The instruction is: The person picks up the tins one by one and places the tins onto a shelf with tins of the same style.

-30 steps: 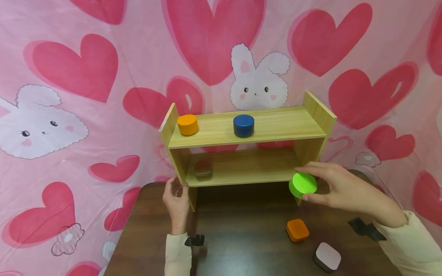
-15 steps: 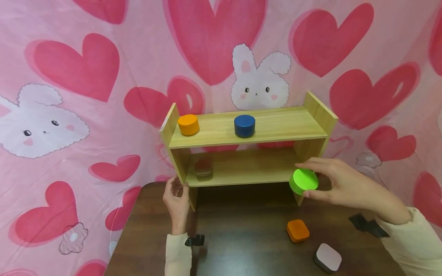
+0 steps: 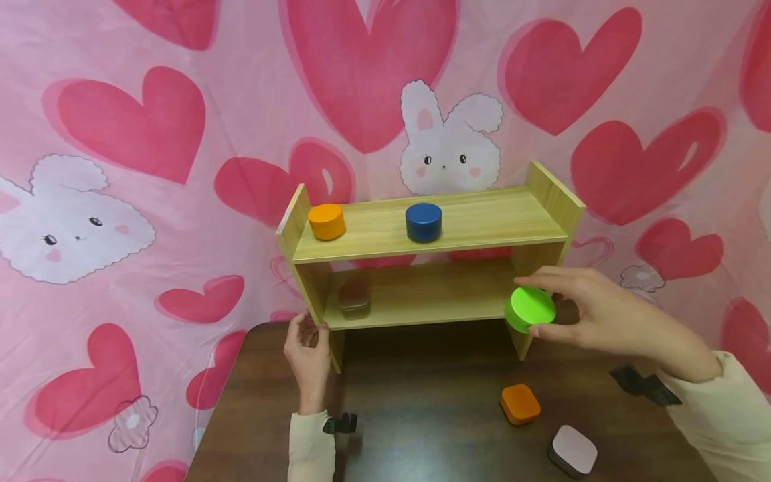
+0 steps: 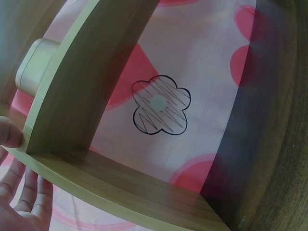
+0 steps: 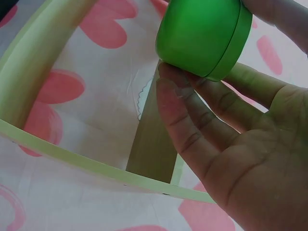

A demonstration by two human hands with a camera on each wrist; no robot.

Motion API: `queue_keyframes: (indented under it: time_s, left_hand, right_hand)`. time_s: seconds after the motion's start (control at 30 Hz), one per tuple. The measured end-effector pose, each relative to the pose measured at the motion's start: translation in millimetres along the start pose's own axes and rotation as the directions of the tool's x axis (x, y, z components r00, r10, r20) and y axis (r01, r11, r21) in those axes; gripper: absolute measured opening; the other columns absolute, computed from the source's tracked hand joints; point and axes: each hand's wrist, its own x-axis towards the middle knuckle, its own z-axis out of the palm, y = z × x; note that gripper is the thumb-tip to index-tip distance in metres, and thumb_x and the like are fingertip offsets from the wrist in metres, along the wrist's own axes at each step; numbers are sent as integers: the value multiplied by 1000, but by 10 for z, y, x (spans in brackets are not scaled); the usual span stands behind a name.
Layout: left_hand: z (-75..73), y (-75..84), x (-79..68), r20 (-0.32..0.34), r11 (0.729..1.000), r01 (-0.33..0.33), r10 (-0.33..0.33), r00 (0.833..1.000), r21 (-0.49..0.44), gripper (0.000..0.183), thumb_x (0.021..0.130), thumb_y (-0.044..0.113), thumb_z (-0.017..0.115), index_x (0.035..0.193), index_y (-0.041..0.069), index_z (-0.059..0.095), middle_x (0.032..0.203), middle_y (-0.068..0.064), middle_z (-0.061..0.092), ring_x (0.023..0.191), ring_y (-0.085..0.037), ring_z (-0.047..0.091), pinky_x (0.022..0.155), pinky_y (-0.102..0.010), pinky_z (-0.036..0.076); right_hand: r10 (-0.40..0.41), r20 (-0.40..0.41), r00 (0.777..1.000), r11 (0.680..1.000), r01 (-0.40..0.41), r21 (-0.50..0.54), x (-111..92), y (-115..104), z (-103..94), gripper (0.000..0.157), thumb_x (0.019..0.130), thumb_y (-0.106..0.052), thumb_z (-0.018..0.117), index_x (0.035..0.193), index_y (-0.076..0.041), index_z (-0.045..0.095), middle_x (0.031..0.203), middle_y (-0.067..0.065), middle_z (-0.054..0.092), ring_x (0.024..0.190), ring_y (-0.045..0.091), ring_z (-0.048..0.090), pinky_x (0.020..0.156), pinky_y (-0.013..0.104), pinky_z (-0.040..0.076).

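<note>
My right hand (image 3: 614, 318) holds a bright green round tin (image 3: 531, 308) between thumb and fingers, in front of the right end of a two-tier wooden shelf (image 3: 488, 215). The right wrist view shows the lidded green tin (image 5: 197, 33) with fingertips along its side. At the shelf's lower left, my left hand (image 3: 309, 355) grips the side panel, thumb on one face and fingers on the other in the left wrist view. On the top tier sit an orange round tin (image 3: 326, 223) at the left and a blue round tin (image 3: 424, 224) near the middle.
A rounded-square tin (image 3: 354, 306) stands at the left of the lower tier. Front right on the dark wooden table (image 3: 415, 415) lie an orange rounded-square tin (image 3: 521, 404) and a pale pink-topped one (image 3: 574, 450). Behind the shelf hangs a pink heart-and-rabbit cloth (image 3: 373, 167).
My right hand has lifted the green tin slightly, still in front of the shelf's right end. The left hand keeps its place on the side panel.
</note>
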Motion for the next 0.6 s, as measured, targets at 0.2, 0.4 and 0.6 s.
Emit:
queue_keyframes:
  time_s: [0.2, 0.4, 0.6]
  left_hand:
    - [24, 0, 5, -2, 1000, 2, -2, 1000, -18, 28, 86, -18, 64, 115, -17, 64, 104, -32, 67, 92, -12, 64, 83, -12, 55]
    - [29, 4, 15, -8, 1000, -13, 13, 1000, -24, 28, 86, -18, 64, 115, -18, 64, 104, -34, 67, 91, -13, 65, 83, -12, 55]
    - [19, 9, 2, -12, 1000, -10, 10, 1000, -24, 29, 86, -18, 64, 114, -19, 63, 103, -35, 67, 91, -11, 64, 82, -11, 55]
  right_hand:
    - [5, -3, 1000, 1000, -5, 18, 35, 11, -58, 64, 69, -19, 96, 127, -10, 70, 105, -16, 67, 84, -6, 54, 64, 16, 51]
    - [48, 16, 999, 998, -48, 41, 56, -16, -107, 65, 71, -21, 96, 130, -10, 69, 110, -12, 69, 87, -5, 57, 67, 17, 57]
    - [125, 66, 990, 991, -128, 44, 86, -68, -165, 63, 74, -26, 94, 130, -13, 69, 112, -12, 69, 91, -3, 58, 71, 18, 61]
